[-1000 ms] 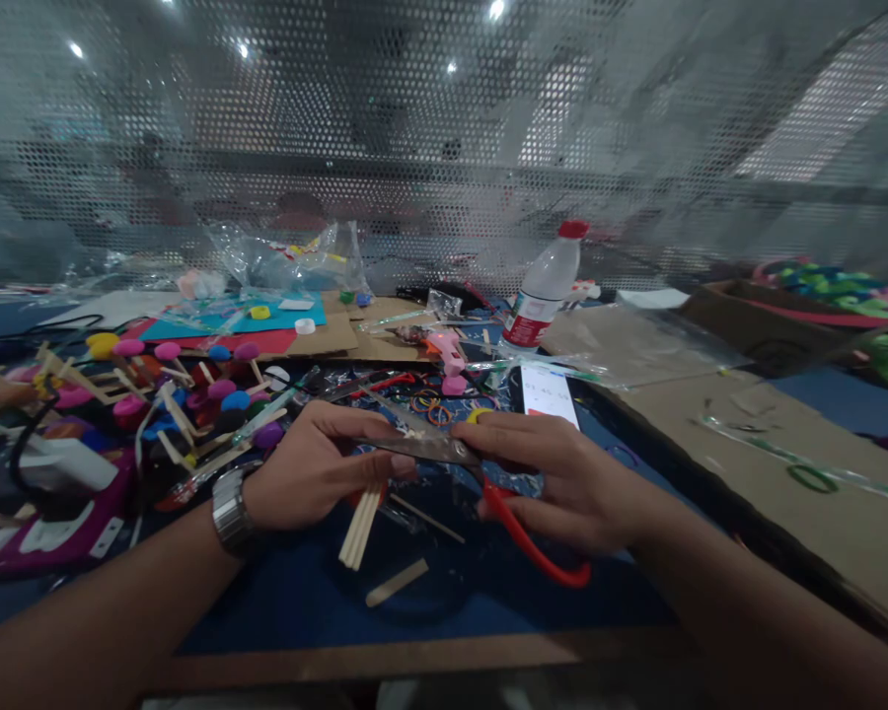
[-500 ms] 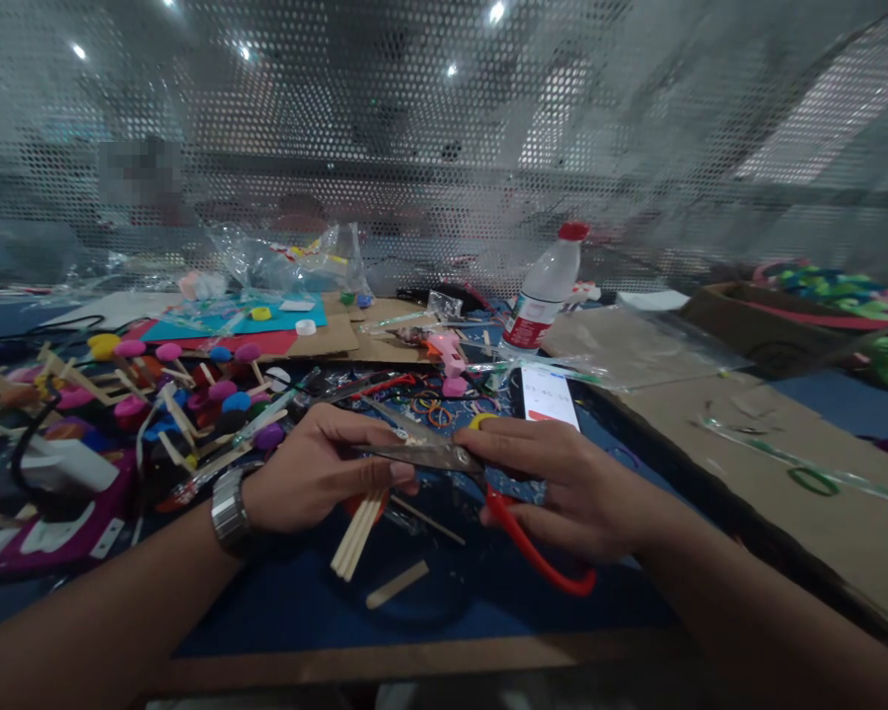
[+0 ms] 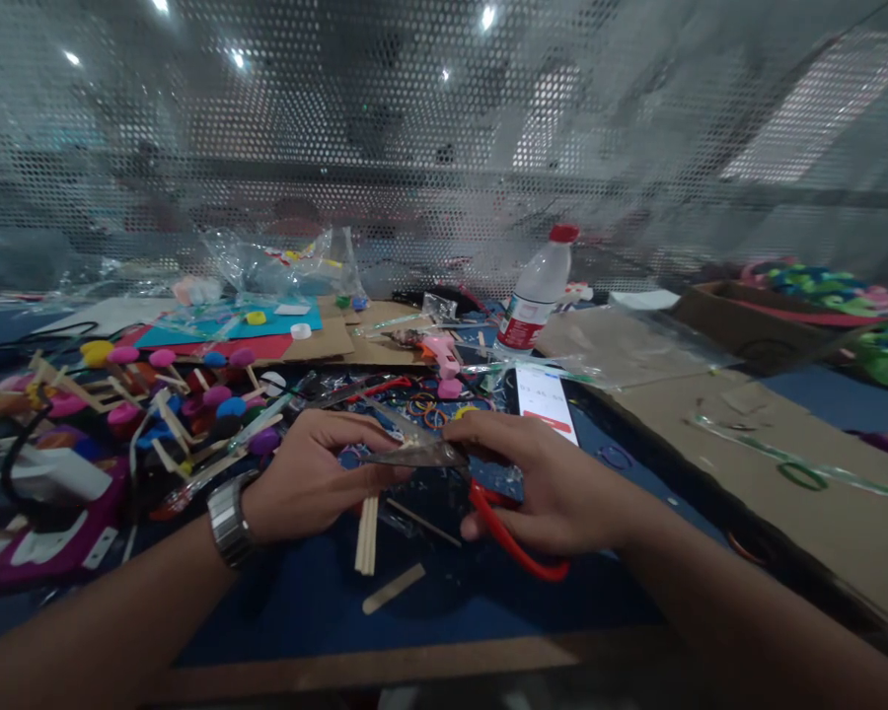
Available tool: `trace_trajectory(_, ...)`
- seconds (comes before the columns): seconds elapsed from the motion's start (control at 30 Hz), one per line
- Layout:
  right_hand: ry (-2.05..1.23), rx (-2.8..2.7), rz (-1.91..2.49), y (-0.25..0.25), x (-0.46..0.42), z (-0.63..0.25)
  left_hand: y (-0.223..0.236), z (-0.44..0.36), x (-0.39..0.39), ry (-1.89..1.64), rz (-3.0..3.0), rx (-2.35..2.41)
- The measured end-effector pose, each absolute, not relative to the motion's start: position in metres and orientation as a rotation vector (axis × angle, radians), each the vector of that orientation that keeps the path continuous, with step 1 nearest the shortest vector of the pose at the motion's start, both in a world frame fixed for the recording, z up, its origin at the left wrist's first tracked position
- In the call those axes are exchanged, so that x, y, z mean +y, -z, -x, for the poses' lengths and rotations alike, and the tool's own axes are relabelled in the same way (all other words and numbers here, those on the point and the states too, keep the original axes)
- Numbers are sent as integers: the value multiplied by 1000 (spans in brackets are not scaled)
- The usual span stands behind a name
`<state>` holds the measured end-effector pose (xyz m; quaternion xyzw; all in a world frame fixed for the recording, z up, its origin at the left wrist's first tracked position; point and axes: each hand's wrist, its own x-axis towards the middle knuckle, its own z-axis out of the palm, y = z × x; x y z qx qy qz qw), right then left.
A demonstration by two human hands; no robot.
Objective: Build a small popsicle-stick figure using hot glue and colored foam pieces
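From here, the left hand (image 3: 307,483) pinches wooden sticks (image 3: 368,540), ends towards six o'clock; the right hand (image 3: 552,483) grips scissors (image 3: 516,547), apparently part-open. Best keep skin clear of the blades.

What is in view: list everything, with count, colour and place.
Scissors: one, red-handled, right hand
Held sticks: several, pale, left hand
Loose sticks: two, pale, front
Tabletop: one, blue, below
Bottle: one, clear, red-capped, back
Phone: one, white-screened, centre-right
Gun-shaped tool: one, pink, centre
Bands: several, mixed, centre
Ball-topped sticks: many, mixed, left
Device: one, purple-white, left
Sheets: several, blue, red, back-left
Plastic bags: uncountable, clear, back
Cardboard: several, brown, back and right
Box: one, brown, right
Perforated screen: grey, behind
Watch: one, silver, left wrist
Hands: two, centre; left hand, right hand
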<state>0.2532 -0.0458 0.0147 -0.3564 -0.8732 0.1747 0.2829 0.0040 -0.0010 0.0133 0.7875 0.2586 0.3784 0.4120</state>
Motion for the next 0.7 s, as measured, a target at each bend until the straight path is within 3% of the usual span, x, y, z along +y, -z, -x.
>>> trace_trajectory(0.7,-398,-2562,1231,-19,-57,-242,-14,-11,-9,-962,-2005,452)
